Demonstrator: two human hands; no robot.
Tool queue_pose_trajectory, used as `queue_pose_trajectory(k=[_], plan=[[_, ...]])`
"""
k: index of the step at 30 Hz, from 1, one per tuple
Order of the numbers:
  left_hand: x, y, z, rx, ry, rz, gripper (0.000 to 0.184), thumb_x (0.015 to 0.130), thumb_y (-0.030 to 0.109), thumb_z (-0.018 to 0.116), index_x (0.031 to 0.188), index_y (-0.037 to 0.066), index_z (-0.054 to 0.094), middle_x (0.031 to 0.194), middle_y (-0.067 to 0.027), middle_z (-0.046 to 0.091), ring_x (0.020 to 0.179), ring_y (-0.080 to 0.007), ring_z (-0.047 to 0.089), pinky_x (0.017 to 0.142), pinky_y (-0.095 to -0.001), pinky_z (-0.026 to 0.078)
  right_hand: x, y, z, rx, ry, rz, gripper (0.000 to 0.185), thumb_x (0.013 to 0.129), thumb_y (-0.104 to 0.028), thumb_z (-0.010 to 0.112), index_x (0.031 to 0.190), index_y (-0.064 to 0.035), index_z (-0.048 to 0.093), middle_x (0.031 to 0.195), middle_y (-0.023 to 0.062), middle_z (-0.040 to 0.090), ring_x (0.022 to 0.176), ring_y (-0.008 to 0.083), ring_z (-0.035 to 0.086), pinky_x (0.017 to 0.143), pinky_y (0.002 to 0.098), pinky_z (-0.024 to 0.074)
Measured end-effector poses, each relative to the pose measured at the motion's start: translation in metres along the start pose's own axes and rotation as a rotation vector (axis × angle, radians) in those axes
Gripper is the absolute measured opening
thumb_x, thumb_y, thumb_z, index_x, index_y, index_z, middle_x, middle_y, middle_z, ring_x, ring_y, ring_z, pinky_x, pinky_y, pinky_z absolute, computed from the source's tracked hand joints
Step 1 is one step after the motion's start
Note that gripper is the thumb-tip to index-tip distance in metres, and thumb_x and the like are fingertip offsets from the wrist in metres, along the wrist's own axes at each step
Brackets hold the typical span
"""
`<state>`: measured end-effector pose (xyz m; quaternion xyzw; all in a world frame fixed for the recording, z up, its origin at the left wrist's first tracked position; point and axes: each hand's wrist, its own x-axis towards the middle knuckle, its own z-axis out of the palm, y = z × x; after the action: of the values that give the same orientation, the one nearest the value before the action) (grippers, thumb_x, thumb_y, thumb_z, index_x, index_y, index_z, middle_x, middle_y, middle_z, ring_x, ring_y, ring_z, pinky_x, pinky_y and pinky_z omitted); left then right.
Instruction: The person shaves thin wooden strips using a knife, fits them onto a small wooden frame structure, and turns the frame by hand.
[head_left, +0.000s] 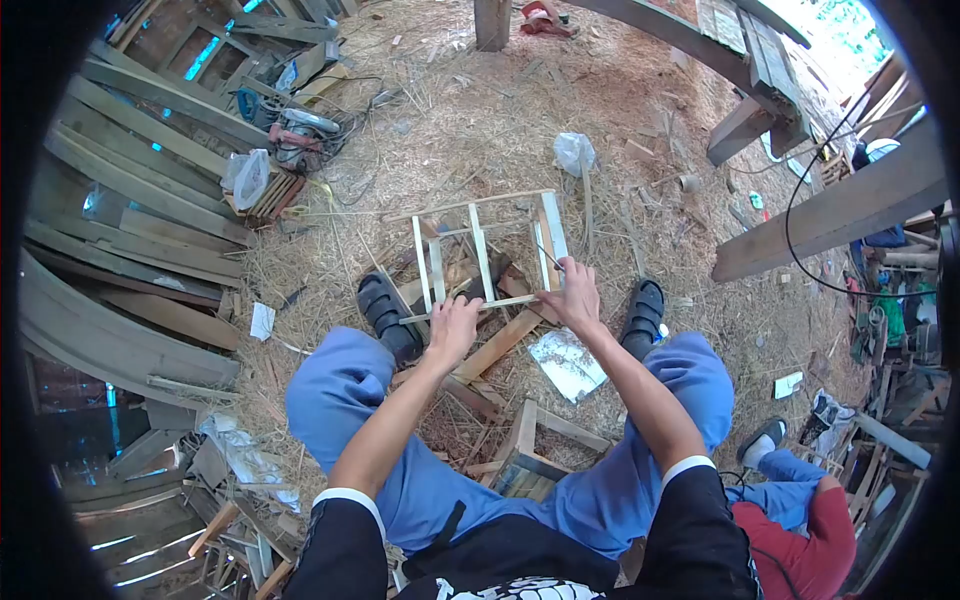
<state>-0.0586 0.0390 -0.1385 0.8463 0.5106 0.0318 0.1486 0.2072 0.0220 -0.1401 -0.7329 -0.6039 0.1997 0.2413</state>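
A small frame of pale wooden strips [480,250] lies between the feet, with several crosspieces joining two long strips. My left hand [455,325] rests on the near long strip at its left part, fingers closed around it. Toward the right end of the same strip, my right hand [572,298] has its fingers pressed together on the wood, and a thin dark stick-like item shows by the fingertips. Wood offcuts [500,345] lie under and in front of the frame.
Power tools [300,140] and a plastic bag [247,180] lie at the upper left, beside stacked planks [150,250]. A white sheet [567,365] is on the straw-covered floor. Thick beams [820,215] stand at the right. Another person in red [800,540] sits at the lower right.
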Motion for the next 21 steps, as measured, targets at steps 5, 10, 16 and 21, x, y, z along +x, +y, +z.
queue_pose_trajectory(k=[5,10,16,21], plan=[[0.013,-0.019,-0.002,-0.101,0.134,-0.004,0.033,0.088,0.0,0.06,0.116,0.012,0.072,0.097,-0.0141,0.069,0.099,-0.0359,0.068,0.084,-0.0499,0.051,0.023,-0.012,0.006,0.003,0.077,-0.13,0.065,0.074,-0.023,0.089,0.128,-0.0083,0.055,0.125,0.0175,0.062,0.113,0.0397,0.055,0.096,0.0477,0.0483],[0.021,-0.043,0.0,-0.216,0.196,0.016,0.04,0.087,-0.005,0.055,0.121,0.01,0.071,0.097,-0.017,0.068,0.095,-0.0401,0.067,0.085,-0.05,0.053,0.043,-0.027,0.006,0.04,0.129,-0.233,0.025,0.092,-0.01,0.07,0.116,-0.0041,0.066,0.121,0.0207,0.062,0.106,0.041,0.057,0.095,0.049,0.0478],[0.013,-0.045,0.018,-0.028,0.246,0.129,0.059,0.091,-0.001,0.055,0.143,0.026,0.062,0.101,-0.0082,0.068,0.1,-0.0275,0.068,0.096,-0.0452,0.052,0.039,-0.07,-0.047,-0.213,0.168,-0.391,0.02,0.091,-0.007,0.069,0.11,-0.0083,0.074,0.11,0.0118,0.065,0.106,0.0355,0.06,0.094,0.0503,0.0476],[0.019,-0.051,0.017,-0.062,0.239,0.067,0.052,0.095,0.001,0.054,0.141,0.024,0.065,0.096,-0.0073,0.064,0.104,-0.026,0.065,0.109,-0.045,0.046,0.013,-0.078,-0.059,0.161,-0.142,-0.035,0.029,0.09,-0.012,0.072,0.119,-0.0135,0.077,0.123,0.0107,0.073,0.119,0.0274,0.064,0.109,0.0436,0.0387]])
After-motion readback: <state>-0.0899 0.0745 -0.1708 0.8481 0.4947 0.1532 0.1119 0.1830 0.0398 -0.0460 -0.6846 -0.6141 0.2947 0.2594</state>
